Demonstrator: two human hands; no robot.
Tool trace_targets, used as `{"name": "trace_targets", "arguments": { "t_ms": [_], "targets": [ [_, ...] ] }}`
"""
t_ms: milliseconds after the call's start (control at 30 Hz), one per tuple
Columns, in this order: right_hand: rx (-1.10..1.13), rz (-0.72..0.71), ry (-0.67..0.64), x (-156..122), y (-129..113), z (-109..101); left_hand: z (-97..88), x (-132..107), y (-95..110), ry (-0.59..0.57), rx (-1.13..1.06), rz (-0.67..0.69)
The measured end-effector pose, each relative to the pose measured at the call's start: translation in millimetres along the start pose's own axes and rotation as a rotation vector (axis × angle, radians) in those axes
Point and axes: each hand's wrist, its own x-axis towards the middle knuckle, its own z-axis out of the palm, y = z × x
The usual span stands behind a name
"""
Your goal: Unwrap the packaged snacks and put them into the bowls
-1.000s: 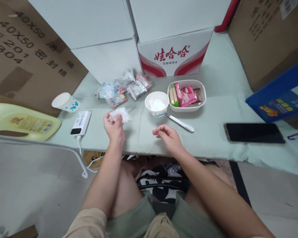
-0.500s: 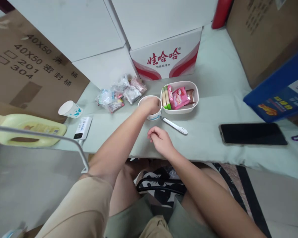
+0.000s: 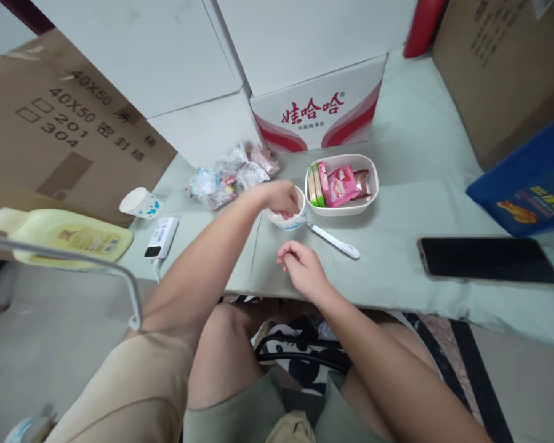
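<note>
Tabletop (image 3: 409, 184): left hand (image 3: 281, 198) angled into cup (image 3: 290, 224), right hand (image 3: 303, 268) half-curled

“娃哈哈” on white carton (image 3: 317, 114); “40X50”, “201”, “304” on brown box (image 3: 80, 138)

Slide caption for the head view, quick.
Left hand partly inside a paper bowl, right hand loosely curled near a slim white tool, wrapped snacks in a white tub alongside.

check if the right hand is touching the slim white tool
Apart: the head view shows a strip of green cloth between the right hand and the slim white tool.
</note>
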Motion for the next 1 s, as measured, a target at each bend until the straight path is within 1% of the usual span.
{"name": "trace_targets", "arguments": {
  "t_ms": [33,67,100,133,167,200,233,267,333,433,500,567,633,700,767,800,833,867,900,933,967,1000],
  "targets": [
    [0.007,0.006,0.002,-1.0,-1.2,-0.8,-14.1,-2.5,-4.5,0.017,-0.021,0.009],
    [0.013,0.007,0.004,-1.6,-2.5,-1.6,-27.9,-4.1,-11.6,0.134,-0.073,0.049],
    [0.014,0.007,0.006,-2.0,-3.8,-2.3,-40.0,-4.4,-21.1,0.318,-0.086,0.055],
    [0.013,0.009,0.009,-2.0,-5.0,-2.7,-49.3,-3.5,-32.3,0.493,-0.038,0.004],
    [0.009,0.014,0.010,-1.7,-5.9,-2.7,-54.9,-1.5,-44.8,0.610,0.047,-0.054],
    [0.005,0.021,0.012,-1.1,-6.5,-2.4,-56.8,1.6,-57.6,0.641,0.139,-0.099],
    [0.002,0.028,0.012,-0.4,-6.7,-1.8,-55.0,5.4,-70.1,0.602,0.218,-0.127],
    [0.001,0.034,0.006,0.5,-6.5,-1.0,-50.5,9.7,-81.5,0.555,0.243,-0.134],
    [0.003,0.044,-0.006,2.3,-5.5,0.6,-37.5,18.9,-99.6,0.513,0.270,-0.110],
    [-0.006,0.052,-0.013,4.8,-4.0,2.4,-22.7,29.7,-115.0,0.597,0.265,-0.054],
    [-0.019,0.057,-0.002,6.0,-4.0,3.1,-21.7,32.2,-120.2,0.667,0.223,-0.022],
    [-0.025,0.063,0.004,6.9,-4.4,3.9,-26.3,29.9,-122.2,0.744,0.147,0.010],
    [-0.036,0.067,0.007,7.5,-4.4,5.0,-33.0,22.8,-119.8,0.861,0.004,0.028],
    [-0.048,0.059,0.005,7.6,-3.5,6.4,-38.6,10.7,-111.9,1.001,-0.256,0.028],
    [-0.059,0.043,0.001,6.9,-2.0,7.7,-40.2,-7.0,-99.7,1.107,-0.675,0.050],
    [-0.068,0.034,-0.003,6.3,-1.2,8.2,-38.7,-18.3,-93.0,1.128,-0.917,0.080],
    [-0.080,0.023,-0.004,5.5,-0.4,8.4,-35.2,-31.3,-86.6,1.108,-1.174,0.109],
    [-0.099,0.009,0.004,4.5,0.3,8.4,-29.3,-45.8,-80.9,1.079,-1.296,0.117],
    [-0.128,-0.011,0.026,3.6,1.0,8.3,-21.0,-61.3,-76.4,1.044,-1.351,0.118],
    [-0.162,-0.035,0.060,2.7,1.8,7.9,-10.3,-77.2,-73.2,0.971,-1.422,0.117],
    [-0.195,-0.063,0.105,2.0,2.9,7.4,2.3,-92.7,-71.4,0.799,-1.606,0.148],
    [-0.223,-0.090,0.152,1.6,4.2,6.7,16.2,-107.0,-70.8,0.691,-1.739,0.127]
  ]
}}
